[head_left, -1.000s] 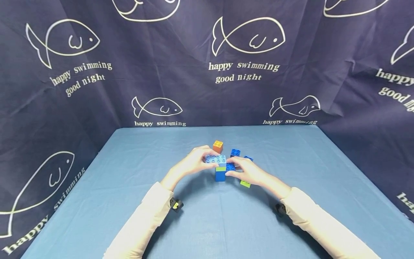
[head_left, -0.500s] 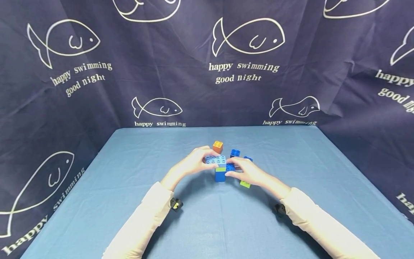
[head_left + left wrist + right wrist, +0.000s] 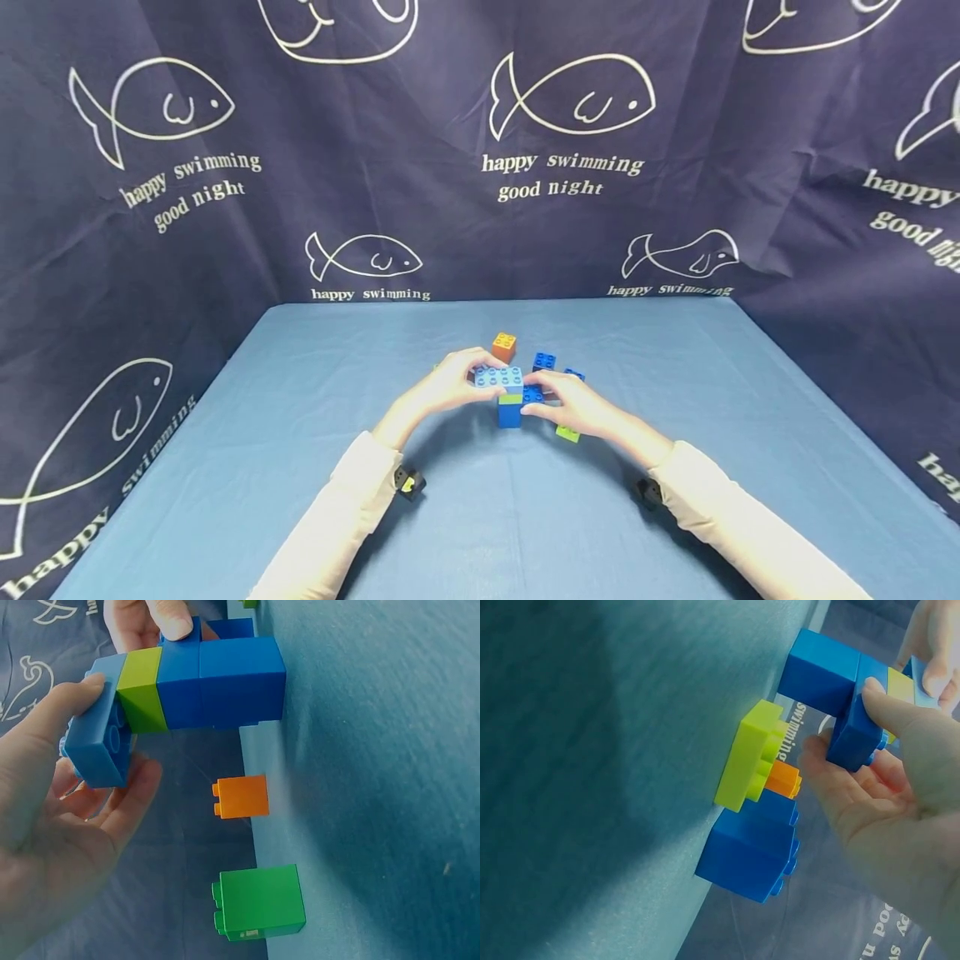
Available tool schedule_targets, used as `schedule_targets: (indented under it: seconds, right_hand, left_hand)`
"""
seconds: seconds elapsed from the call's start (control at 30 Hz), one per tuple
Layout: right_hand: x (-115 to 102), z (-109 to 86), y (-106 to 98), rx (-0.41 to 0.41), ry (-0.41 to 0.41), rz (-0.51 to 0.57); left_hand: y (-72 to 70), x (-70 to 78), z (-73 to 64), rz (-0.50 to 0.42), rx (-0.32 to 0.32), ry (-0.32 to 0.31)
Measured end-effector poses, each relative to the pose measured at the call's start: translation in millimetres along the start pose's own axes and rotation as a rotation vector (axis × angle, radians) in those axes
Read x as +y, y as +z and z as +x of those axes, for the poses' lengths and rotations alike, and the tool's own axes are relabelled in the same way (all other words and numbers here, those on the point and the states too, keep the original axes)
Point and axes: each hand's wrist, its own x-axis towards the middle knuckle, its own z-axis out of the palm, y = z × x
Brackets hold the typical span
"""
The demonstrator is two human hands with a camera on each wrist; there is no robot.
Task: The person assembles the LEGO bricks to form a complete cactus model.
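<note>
A tower of toy building bricks stands mid-table between both hands. Its base is a dark blue brick [image 3: 244,679], with a second dark blue brick [image 3: 855,735] above that juts out to the right. Over these sits a lime green brick [image 3: 142,690], topped by a light blue brick [image 3: 498,377] that overhangs to the left. My left hand [image 3: 447,382] pinches the light blue brick between thumb and fingers. On the other side, my right hand [image 3: 576,403] pinches the jutting dark blue brick, thumb on its near side. The left fingers partly hide behind the bricks.
Behind the tower lies an orange brick [image 3: 504,347]. A green brick [image 3: 261,902] is near the left hand, mostly hidden in the head view. To the right are loose blue bricks [image 3: 544,361] and a flat lime brick [image 3: 567,433]. A fish-print cloth [image 3: 570,233] hangs behind the table.
The head view has tilted up slightly, so everything sits a little lower in it. Both hands keep their grip on the tower, with hardly any visible movement.
</note>
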Motion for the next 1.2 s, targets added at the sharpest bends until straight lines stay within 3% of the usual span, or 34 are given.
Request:
schedule_targets:
  seconds: [0.2, 0.6, 1.2]
  right_hand:
    - [2.2, -0.2, 0.7, -0.009, 0.004, 0.01]
    - [-0.4, 1.2, -1.8, -0.003, -0.007, -0.002]
    - [1.3, 1.2, -0.1, 0.008, -0.01, -0.047]
  left_hand:
    - [0.1, 1.0, -0.2, -0.068, -0.038, -0.08]
    - [6.5, -2.5, 0.8, -0.074, 0.038, -0.053]
    - [12.0, -8.0, -0.2, -0.175, 0.04, -0.118]
